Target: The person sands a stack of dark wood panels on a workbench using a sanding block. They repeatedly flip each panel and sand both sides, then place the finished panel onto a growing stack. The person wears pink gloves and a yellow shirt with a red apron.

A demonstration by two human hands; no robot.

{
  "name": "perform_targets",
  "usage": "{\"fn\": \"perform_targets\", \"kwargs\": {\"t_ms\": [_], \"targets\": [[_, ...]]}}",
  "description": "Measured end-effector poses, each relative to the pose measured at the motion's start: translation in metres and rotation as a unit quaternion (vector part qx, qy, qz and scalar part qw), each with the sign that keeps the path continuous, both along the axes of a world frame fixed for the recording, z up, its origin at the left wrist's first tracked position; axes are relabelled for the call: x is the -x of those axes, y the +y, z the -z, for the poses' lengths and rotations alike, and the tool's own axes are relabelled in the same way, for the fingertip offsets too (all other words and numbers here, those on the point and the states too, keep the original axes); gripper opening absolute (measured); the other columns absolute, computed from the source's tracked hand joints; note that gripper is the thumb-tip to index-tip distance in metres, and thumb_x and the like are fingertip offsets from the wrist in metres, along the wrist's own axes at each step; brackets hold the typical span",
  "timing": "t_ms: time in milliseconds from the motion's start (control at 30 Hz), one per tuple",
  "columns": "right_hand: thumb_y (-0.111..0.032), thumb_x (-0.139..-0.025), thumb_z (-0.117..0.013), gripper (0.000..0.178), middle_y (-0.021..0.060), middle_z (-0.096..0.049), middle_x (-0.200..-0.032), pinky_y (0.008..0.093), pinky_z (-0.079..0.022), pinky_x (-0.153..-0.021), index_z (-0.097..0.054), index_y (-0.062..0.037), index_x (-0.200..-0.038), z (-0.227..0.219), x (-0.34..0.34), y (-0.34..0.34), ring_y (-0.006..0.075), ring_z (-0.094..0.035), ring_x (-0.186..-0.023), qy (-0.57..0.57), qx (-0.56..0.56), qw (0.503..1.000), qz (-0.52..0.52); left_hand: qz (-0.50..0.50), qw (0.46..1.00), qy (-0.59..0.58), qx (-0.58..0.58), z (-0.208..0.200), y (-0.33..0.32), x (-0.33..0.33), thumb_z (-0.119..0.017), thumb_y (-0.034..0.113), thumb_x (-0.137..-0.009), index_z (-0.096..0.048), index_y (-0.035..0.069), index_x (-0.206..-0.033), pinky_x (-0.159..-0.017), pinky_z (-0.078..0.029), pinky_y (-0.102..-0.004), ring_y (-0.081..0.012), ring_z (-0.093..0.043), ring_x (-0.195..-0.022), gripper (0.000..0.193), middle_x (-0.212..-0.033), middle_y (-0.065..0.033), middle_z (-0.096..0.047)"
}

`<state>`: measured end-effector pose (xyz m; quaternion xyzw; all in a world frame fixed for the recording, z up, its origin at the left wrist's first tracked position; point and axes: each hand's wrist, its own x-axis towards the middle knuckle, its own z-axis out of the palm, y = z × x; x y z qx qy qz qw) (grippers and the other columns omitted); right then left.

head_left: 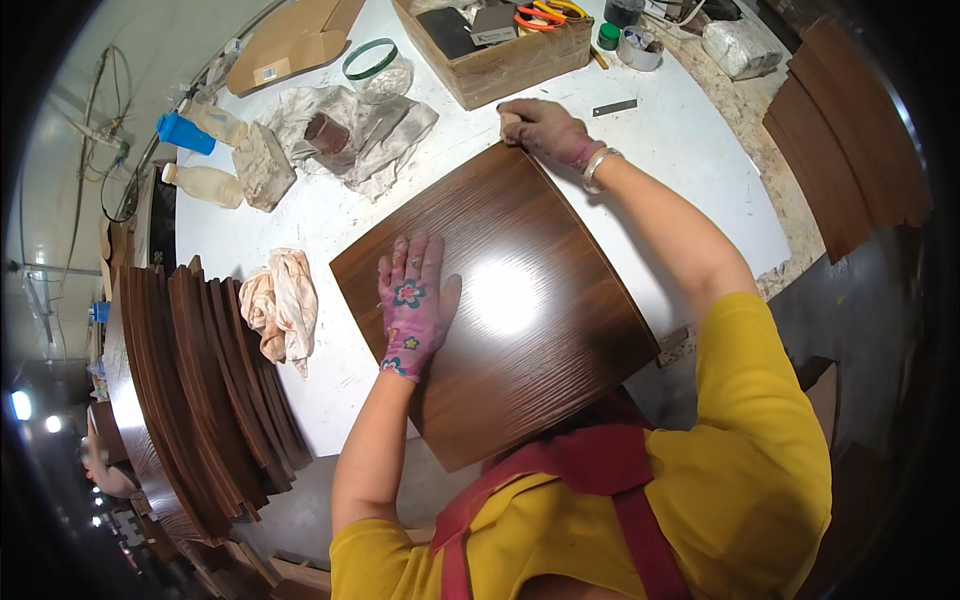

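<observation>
Dark wood panel (520, 300) on counter (690, 150), long axis running from the near edge up to R hand (545, 128), which grips its far corner; L hand (412, 300) spread flat on it. Cardboard box (500, 65) beyond R hand w/ scissors (545, 14).

Up at the far edge of the white table sits an open brown cardboard box (500, 60), rectangular, packed with odds and ends; over at the far left lies a flat folded cardboard carton (295, 40), tan; on it, a small white label (266, 73); no screens or signs show.
</observation>
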<state>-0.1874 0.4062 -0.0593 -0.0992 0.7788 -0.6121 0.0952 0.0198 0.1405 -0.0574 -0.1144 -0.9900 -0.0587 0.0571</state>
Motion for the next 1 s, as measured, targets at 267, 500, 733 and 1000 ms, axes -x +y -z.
{"fn": "perform_targets", "kwargs": {"t_ms": [267,500,733,1000], "targets": [[-0.014,-0.091,-0.065,0.043,0.0085,-0.068,-0.115,0.0283,-0.05,-0.091,-0.062,-0.0043,-0.132,-0.02,-0.034,0.033,0.0148,-0.064,-0.102,-0.02,-0.066,0.993,-0.1,-0.006,1.0,-0.006,0.023,0.002,0.0,-0.001,-0.059,0.033,-0.095,-0.042,0.014,-0.15,-0.12,-0.019,-0.0515,-0.0334,-0.03,-0.146,0.061,-0.156,-0.0094,-0.038],[-0.012,-0.094,-0.064,0.041,0.0077,-0.066,-0.112,0.0246,-0.051,-0.086,-0.058,0.0031,-0.131,0.015,-0.004,0.016,0.0115,-0.062,-0.095,-0.019,0.047,0.997,-0.059,-0.014,0.999,-0.012,0.027,0.001,0.003,0.002,-0.059,0.032,-0.095,-0.042,0.015,-0.15,-0.12,-0.019,-0.0513,-0.0324,-0.029,-0.147,0.06,-0.157,-0.008,-0.037],[-0.012,-0.095,-0.064,0.038,0.0056,-0.065,-0.108,0.0245,-0.05,-0.084,-0.058,0.0023,-0.129,-0.007,-0.031,0.024,0.0111,-0.061,-0.093,-0.062,0.157,0.984,-0.048,-0.018,0.999,-0.01,0.025,0.002,0.001,-0.001,-0.058,0.031,-0.095,-0.043,0.015,-0.15,-0.12,-0.02,-0.0505,-0.032,-0.03,-0.146,0.059,-0.156,-0.0081,-0.038],[-0.01,-0.093,-0.066,0.044,0.0084,-0.067,-0.111,0.0265,-0.053,-0.091,-0.056,0.002,-0.134,0.027,-0.059,0.042,0.0135,-0.064,-0.1,-0.114,0.129,0.984,-0.055,-0.01,0.999,0.026,0.037,0.01,0.0,0.002,-0.062,0.035,-0.091,-0.046,0.015,-0.147,-0.119,-0.02,-0.0503,-0.0311,-0.032,-0.145,0.062,-0.153,-0.007,-0.042]]}}
